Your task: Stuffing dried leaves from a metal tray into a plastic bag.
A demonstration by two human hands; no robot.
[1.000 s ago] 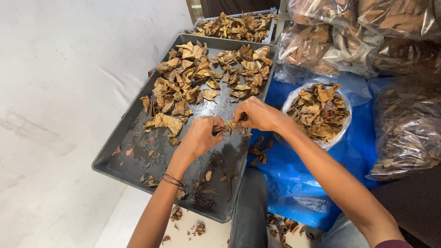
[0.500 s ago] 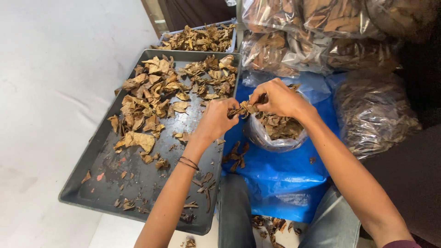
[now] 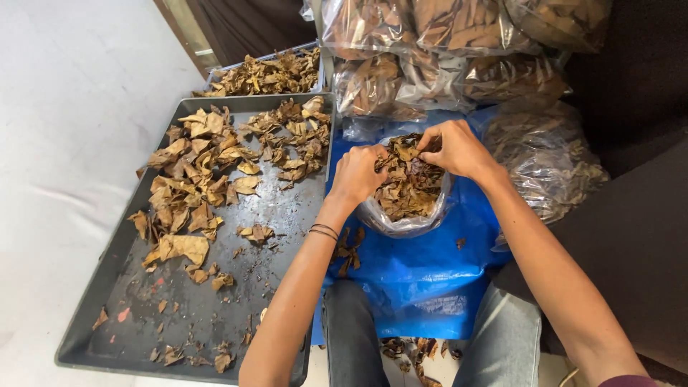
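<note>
Centrally, clear leaf bag (image 3: 408, 215), blue sheet (image 3: 430, 279)

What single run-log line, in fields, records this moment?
left hand: in dried leaves | right hand: same, grip unclear | clear bag: open on blue sheet | grey tray: leaf pieces spread

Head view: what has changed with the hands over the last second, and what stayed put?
Both hands moved right, off the grey tray and over the open clear bag of dry leaves. The left hand and right hand now pinch leaves at the bag's mouth. The leaf piles on the tray, the blue sheet and the stacked bags stayed as they were.
</note>
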